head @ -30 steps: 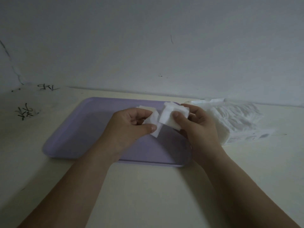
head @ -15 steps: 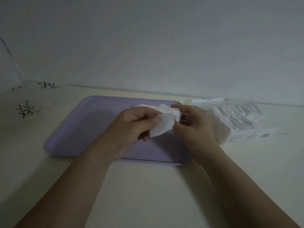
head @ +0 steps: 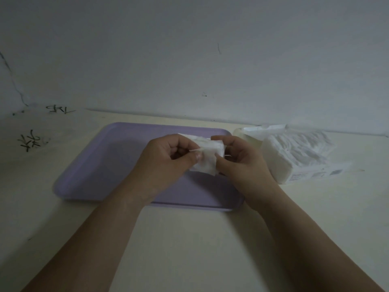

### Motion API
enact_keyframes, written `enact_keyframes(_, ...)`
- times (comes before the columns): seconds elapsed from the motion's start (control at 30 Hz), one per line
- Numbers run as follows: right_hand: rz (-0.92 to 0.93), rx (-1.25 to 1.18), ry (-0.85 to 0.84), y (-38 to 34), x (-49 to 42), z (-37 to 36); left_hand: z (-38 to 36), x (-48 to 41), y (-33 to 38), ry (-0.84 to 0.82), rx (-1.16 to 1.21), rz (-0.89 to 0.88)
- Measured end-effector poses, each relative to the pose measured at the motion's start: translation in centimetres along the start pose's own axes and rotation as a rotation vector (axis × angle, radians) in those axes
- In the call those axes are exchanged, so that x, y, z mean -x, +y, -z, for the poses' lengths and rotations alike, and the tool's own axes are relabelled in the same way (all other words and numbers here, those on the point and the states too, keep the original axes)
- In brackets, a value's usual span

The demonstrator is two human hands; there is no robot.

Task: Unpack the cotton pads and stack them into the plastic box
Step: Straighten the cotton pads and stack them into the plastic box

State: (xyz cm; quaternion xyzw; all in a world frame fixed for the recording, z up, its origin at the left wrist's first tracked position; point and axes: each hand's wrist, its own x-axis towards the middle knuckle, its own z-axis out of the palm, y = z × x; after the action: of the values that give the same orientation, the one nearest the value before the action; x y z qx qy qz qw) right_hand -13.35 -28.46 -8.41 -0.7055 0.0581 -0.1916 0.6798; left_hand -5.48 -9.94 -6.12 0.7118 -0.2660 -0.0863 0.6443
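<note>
Both hands hold a small bunch of white cotton pads (head: 207, 158) above the right half of the purple tray (head: 101, 165). My left hand (head: 168, 159) pinches the pads from the left with thumb and fingers. My right hand (head: 240, 163) pinches them from the right. The opened pack of cotton pads (head: 299, 154) lies on the table to the right of the tray, its top torn open. Behind my right hand a pale translucent container (head: 250, 137) is partly visible next to the pack.
The cream table (head: 189, 239) reaches back to a grey wall. Black scribbles (head: 29, 142) mark the table at the far left.
The two hands have come together, bringing the separate pads into one bunch held between them. The pack has not moved.
</note>
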Motion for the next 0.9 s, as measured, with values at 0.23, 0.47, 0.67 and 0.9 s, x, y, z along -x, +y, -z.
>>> enact_keyframes(0.23,-0.042,-0.043,-0.021,-0.4,0.3,-0.2,-0.2,0.0,-0.4,0.037,-0.042,0.000)
enact_keyframes(0.47,0.026,-0.009,-0.043,-0.6,0.4,-0.5,-0.1,-0.1,-0.4,0.091,-0.085,-0.017)
enact_keyframes(0.67,0.045,0.111,-0.156,0.0,0.3,0.2,1.3,-0.3,-1.3,-0.216,-0.209,-0.017)
enact_keyframes(0.9,0.014,0.330,-0.093,0.4,0.5,-0.6,0.7,-0.3,-1.5,-0.229,-0.407,0.003)
